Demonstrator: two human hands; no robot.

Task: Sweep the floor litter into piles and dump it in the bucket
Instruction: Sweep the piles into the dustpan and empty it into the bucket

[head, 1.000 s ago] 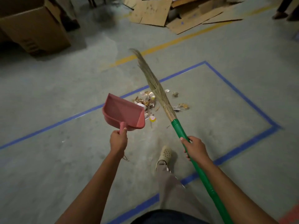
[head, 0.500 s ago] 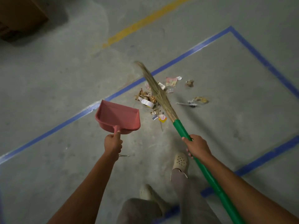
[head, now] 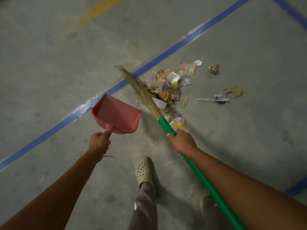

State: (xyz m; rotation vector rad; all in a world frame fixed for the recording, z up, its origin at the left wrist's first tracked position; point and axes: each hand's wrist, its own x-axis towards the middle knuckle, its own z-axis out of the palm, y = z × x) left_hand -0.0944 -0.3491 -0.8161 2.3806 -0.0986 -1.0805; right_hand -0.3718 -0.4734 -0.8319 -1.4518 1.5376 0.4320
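My left hand [head: 99,142] grips the short handle of a pink dustpan [head: 116,114], held just above the concrete floor, its mouth facing up and to the right. My right hand [head: 182,141] grips the green handle of a broom [head: 167,128]. Its straw bristles [head: 138,89] point up-left and lie along the left side of a litter pile [head: 166,87] of paper scraps and wrappers. Loose pieces lie to the right: a pink wrapper [head: 187,68], a crumpled scrap [head: 214,69], a plastic utensil with a wrapper [head: 221,97], and a small yellow-red piece [head: 180,123] by the broom handle. No bucket is in view.
A blue tape line [head: 166,55] runs diagonally across the grey floor behind the pile, and another blue strip [head: 297,188] shows at the right edge. A faded yellow mark [head: 99,9] is at the top. My foot in a beige perforated clog [head: 143,170] stands below the dustpan.
The view has moved closer to the pile and tilted down; the cardboard at the back has left the frame. The broom bristles have swung from over the pile to its left side.
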